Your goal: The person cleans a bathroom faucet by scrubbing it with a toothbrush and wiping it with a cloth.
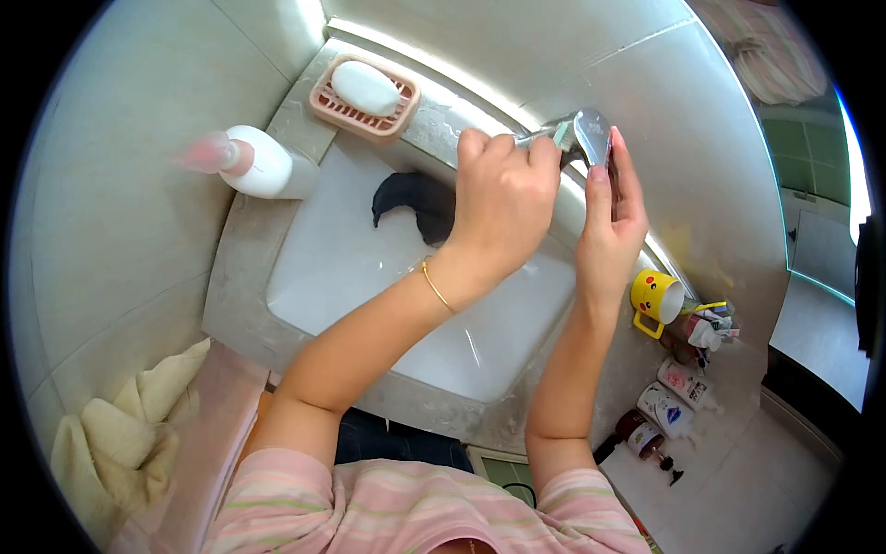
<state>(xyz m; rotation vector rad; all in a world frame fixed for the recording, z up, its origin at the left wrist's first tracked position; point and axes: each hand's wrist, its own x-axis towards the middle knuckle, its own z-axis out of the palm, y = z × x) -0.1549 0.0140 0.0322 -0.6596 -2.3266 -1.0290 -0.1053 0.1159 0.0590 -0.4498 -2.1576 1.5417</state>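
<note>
Over the white sink [323, 268], my left hand [508, 198] is closed, knuckles up, beside the metal faucet [591, 134]. What its fingers hold, if anything, is hidden; a small pale green edge shows by its knuckles. My right hand [614, 217] touches the right side of the faucet, its thumb and fingers around the metal end. A dark cloth-like item [415, 198] lies in the sink, partly hidden behind my left hand.
A white bar of soap [365, 88] rests in a pink dish [392, 125]. A white pump bottle [263, 166] stands left. Rightward are a yellow cup [652, 297] and several bottles [664, 411]. A beige towel [125, 434] hangs lower left.
</note>
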